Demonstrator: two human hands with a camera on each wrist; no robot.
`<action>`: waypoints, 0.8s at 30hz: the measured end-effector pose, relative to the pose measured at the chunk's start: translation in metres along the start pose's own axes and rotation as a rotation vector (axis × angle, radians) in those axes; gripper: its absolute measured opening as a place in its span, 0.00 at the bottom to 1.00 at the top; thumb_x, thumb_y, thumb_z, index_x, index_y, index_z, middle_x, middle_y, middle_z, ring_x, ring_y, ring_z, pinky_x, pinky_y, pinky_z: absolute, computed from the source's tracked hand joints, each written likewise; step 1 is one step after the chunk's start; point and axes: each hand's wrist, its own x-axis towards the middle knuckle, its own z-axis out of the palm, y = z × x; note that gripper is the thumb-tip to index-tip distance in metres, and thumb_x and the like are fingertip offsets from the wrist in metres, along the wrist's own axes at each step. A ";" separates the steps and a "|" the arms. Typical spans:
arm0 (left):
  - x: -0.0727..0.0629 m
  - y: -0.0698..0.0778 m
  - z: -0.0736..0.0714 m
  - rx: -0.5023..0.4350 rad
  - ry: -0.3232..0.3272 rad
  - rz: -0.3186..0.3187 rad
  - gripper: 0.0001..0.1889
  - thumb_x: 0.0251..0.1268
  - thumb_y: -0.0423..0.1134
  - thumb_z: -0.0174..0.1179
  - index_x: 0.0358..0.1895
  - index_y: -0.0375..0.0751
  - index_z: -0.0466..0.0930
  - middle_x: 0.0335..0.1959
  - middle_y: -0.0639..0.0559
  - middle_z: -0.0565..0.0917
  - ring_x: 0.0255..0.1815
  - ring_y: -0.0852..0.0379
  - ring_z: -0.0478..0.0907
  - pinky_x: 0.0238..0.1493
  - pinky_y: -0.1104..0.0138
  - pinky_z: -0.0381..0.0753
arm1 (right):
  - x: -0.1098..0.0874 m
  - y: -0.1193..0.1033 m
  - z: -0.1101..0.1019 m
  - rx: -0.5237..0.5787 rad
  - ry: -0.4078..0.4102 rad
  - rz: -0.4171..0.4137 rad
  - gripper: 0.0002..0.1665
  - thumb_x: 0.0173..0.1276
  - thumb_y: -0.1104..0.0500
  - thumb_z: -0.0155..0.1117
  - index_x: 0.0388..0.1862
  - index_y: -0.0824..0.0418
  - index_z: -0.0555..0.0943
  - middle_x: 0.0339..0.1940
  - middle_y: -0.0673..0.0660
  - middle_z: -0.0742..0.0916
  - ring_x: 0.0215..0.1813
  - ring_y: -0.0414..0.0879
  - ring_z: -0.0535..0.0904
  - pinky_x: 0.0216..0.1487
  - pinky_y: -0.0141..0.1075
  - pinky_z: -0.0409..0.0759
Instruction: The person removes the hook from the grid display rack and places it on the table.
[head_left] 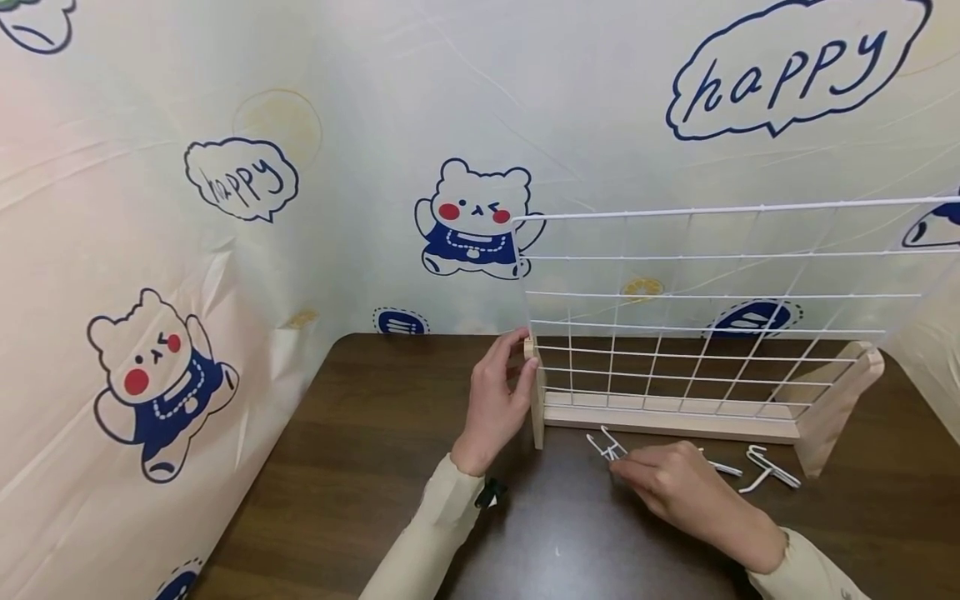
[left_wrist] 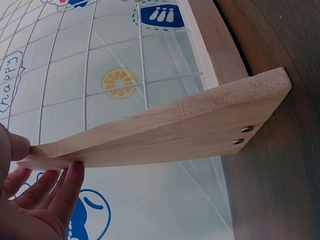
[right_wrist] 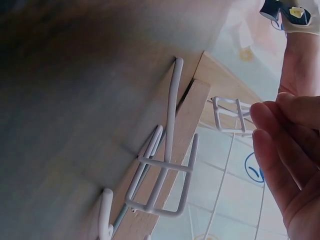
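Observation:
A white wire grid (head_left: 675,212) stands upright in a pale wooden frame on the table. My left hand (head_left: 495,400) grips the upper end of the frame's left side panel (left_wrist: 175,135), with the thumb on one face and fingers on the other. In front of the frame's base board (head_left: 667,423), my right hand (head_left: 686,479) pinches a small white wire hook (head_left: 606,447) between thumb and fingertips. Its prongs point away toward the rack. In the right wrist view this hook (right_wrist: 217,116) is partly hidden by the fingers.
More white hooks (head_left: 772,467) lie on the dark wooden table (head_left: 300,517) to the right of my right hand, near the frame's right side panel (head_left: 836,408). A printed curtain (head_left: 360,125) hangs behind and along the left.

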 end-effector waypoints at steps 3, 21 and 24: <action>0.001 0.000 -0.001 0.001 -0.002 0.002 0.21 0.77 0.39 0.61 0.70 0.43 0.74 0.62 0.45 0.84 0.61 0.49 0.85 0.55 0.57 0.90 | 0.000 0.001 0.001 0.004 -0.002 -0.003 0.30 0.87 0.52 0.40 0.36 0.55 0.89 0.25 0.42 0.85 0.24 0.33 0.80 0.21 0.26 0.76; -0.001 0.000 -0.003 0.002 -0.002 -0.006 0.21 0.78 0.39 0.60 0.69 0.41 0.74 0.61 0.45 0.84 0.62 0.49 0.85 0.56 0.59 0.90 | 0.000 -0.002 0.003 0.025 -0.059 -0.011 0.25 0.86 0.54 0.44 0.34 0.53 0.87 0.25 0.41 0.84 0.25 0.32 0.81 0.22 0.27 0.75; 0.000 0.001 -0.002 -0.006 -0.008 -0.001 0.21 0.78 0.38 0.60 0.70 0.41 0.74 0.61 0.43 0.84 0.61 0.48 0.85 0.56 0.57 0.90 | -0.001 -0.002 0.003 0.016 -0.055 -0.010 0.27 0.87 0.53 0.42 0.34 0.53 0.87 0.25 0.41 0.84 0.24 0.32 0.81 0.21 0.27 0.75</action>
